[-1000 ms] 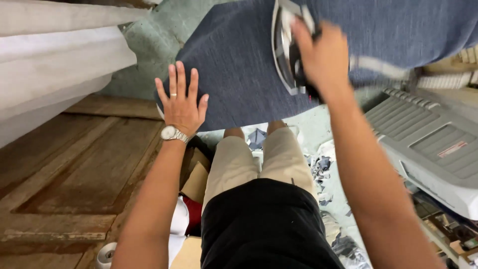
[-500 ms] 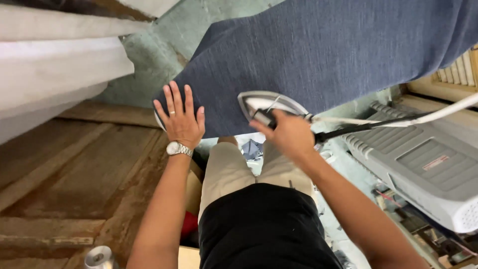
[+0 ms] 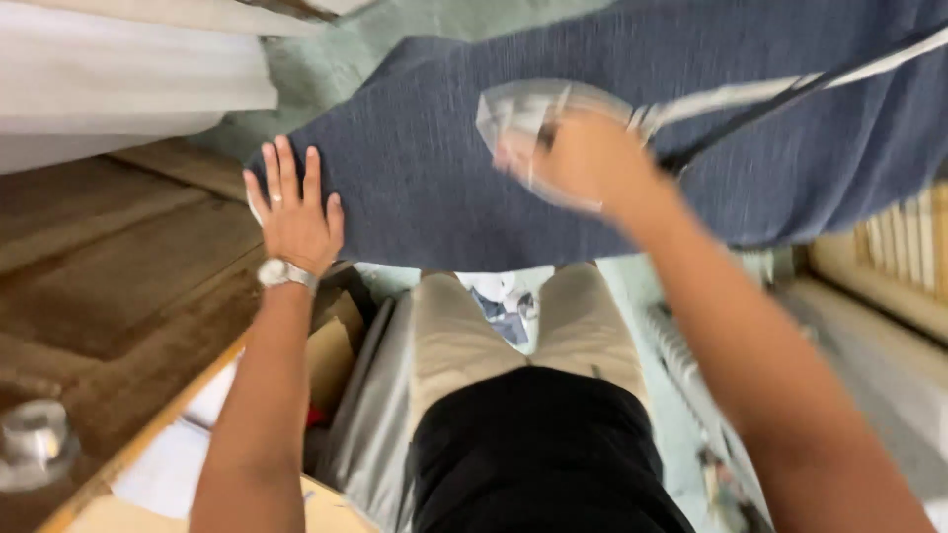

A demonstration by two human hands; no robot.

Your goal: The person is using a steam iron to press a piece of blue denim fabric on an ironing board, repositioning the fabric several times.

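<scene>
Since the earlier frame, iron [image 3: 538,123] shifts left across blue fabric [image 3: 425,188], nearer the flat hand. Left hand [image 3: 294,212] lies open, fingers spread, pinning the cloth's left edge. Right hand [image 3: 583,163] is clamped on the iron's handle. Judgement: keep cloth taut, cord [image 3: 790,89] clear, strokes away from fingers.

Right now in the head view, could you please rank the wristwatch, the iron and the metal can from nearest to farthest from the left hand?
From the left hand, flat on the blue fabric:
1. Wristwatch, on that hand's own wrist, just below it.
2. Iron, to the right, under the right hand.
3. Metal can, far lower left on the wooden surface.
</scene>
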